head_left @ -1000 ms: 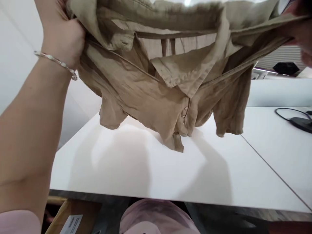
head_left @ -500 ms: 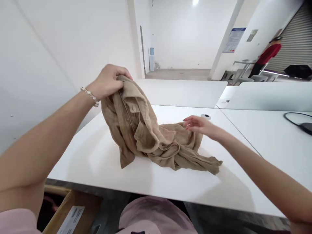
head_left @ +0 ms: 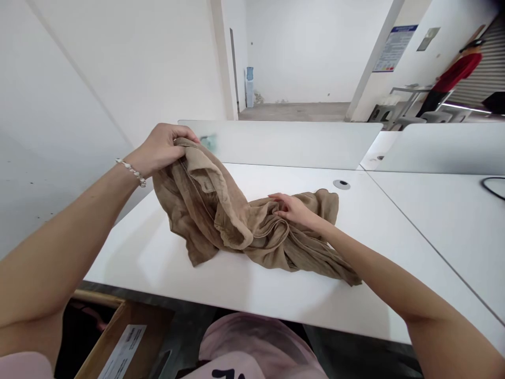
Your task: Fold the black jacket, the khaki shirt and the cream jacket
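A crumpled brown shirt point(head_left: 232, 210) is half lifted off the white table point(head_left: 165, 281). My left hand point(head_left: 165, 145) is closed on its upper left end and holds that part above the tabletop, so folds hang down below it. The rest of the cloth lies bunched on the table, with one narrow end stretching to the right. Over the bunched middle, my right hand point(head_left: 294, 209) rests against the folds with thumb and fingers apart. My right forearm covers part of the cloth.
Low frosted panels point(head_left: 292, 145) line the table's back edge, near a round cable hole point(head_left: 341, 184). A black cable point(head_left: 491, 187) lies at the far right. Below the front edge is an open cardboard box point(head_left: 132, 337). A person in red point(head_left: 457, 73) stands in the background.
My right hand has moved left and down onto the middle of the shirt. My left hand keeps its hold on the lifted end, which now appears slightly farther left and lower.
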`<move>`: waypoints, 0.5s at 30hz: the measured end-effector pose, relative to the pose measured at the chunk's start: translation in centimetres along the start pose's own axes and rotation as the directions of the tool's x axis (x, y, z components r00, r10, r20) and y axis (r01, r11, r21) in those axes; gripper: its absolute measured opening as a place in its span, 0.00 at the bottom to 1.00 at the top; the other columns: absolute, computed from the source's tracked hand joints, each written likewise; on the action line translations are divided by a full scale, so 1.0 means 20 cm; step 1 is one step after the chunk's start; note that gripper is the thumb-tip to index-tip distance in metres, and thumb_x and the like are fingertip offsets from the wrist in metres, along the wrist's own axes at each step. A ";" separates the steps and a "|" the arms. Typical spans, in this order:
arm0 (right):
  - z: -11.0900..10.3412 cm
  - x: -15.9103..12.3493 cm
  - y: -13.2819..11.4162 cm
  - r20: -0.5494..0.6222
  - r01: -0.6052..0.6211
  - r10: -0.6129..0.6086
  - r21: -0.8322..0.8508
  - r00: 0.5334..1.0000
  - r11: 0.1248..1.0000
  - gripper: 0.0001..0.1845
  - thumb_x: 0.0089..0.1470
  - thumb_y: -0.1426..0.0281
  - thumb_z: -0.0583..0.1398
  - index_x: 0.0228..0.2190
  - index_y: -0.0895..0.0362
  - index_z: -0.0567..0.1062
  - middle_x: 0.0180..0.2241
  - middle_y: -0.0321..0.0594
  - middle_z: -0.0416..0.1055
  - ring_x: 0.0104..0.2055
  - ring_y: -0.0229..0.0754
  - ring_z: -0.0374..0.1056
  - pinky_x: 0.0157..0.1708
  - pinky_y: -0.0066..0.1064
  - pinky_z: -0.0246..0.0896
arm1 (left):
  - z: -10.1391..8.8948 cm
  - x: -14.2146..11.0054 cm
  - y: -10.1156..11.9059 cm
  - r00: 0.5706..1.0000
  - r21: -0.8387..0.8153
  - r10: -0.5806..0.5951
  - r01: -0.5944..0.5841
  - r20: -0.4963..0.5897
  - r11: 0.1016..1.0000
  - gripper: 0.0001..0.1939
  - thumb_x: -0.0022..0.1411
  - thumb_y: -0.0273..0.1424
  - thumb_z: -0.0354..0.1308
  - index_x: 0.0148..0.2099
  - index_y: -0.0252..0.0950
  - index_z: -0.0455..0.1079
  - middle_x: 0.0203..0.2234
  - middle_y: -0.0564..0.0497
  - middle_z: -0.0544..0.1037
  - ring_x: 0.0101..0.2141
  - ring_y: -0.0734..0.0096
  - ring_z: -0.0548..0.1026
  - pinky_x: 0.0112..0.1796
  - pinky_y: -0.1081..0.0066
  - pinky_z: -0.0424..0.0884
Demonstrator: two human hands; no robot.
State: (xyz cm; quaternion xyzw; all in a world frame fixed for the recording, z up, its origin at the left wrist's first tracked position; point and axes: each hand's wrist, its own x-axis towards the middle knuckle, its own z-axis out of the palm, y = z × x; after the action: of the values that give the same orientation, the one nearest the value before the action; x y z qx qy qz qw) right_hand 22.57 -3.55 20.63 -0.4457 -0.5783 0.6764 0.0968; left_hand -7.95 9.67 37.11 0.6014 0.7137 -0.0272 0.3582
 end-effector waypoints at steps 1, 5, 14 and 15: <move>0.00 0.01 -0.01 -0.004 0.004 -0.004 -0.002 1.000 1.000 0.18 0.65 0.61 0.60 0.51 0.60 0.71 0.49 0.45 0.68 0.46 0.46 0.69 0.45 0.41 0.70 | 0.00 -0.01 -0.02 1.000 0.009 -0.004 0.004 0.005 1.000 0.20 0.41 0.31 0.48 0.34 0.29 0.74 0.28 0.52 0.74 0.31 0.74 0.69 0.47 0.62 0.72; -0.11 0.02 -0.02 -0.080 0.005 -0.005 -0.006 0.997 1.000 0.16 0.65 0.61 0.60 0.45 0.61 0.73 0.43 0.42 0.71 0.41 0.43 0.70 0.41 0.37 0.71 | -0.04 -0.07 -0.16 0.998 0.072 -0.023 0.020 0.050 0.997 0.20 0.40 0.35 0.50 0.34 0.32 0.74 0.28 0.53 0.73 0.29 0.76 0.68 0.37 0.73 0.70; -1.12 0.01 -0.25 -0.615 0.164 -0.079 0.082 0.785 0.983 0.03 0.55 0.77 0.67 0.33 0.65 0.77 0.28 0.37 0.72 0.29 0.31 0.65 0.35 0.28 0.63 | -0.19 -0.14 -0.22 0.958 -0.003 0.011 -0.011 0.286 1.000 0.30 0.39 0.46 0.67 0.44 0.37 0.73 0.35 0.57 0.77 0.34 0.75 0.74 0.31 0.81 0.69; -1.22 -0.02 -0.32 -0.626 0.187 -0.132 0.023 0.769 0.982 0.05 0.57 0.75 0.66 0.36 0.65 0.78 0.30 0.38 0.73 0.32 0.31 0.66 0.38 0.28 0.63 | -0.19 -0.14 -0.18 0.950 0.032 0.015 -0.027 0.313 0.999 0.29 0.39 0.48 0.66 0.42 0.36 0.74 0.32 0.57 0.76 0.33 0.75 0.73 0.30 0.81 0.69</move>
State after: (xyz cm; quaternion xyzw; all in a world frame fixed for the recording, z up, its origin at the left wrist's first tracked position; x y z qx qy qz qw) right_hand 37.80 15.10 27.96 -0.5881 -0.5209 0.5048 0.3576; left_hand -12.96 8.08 40.06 0.6034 0.6408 -0.1312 0.4562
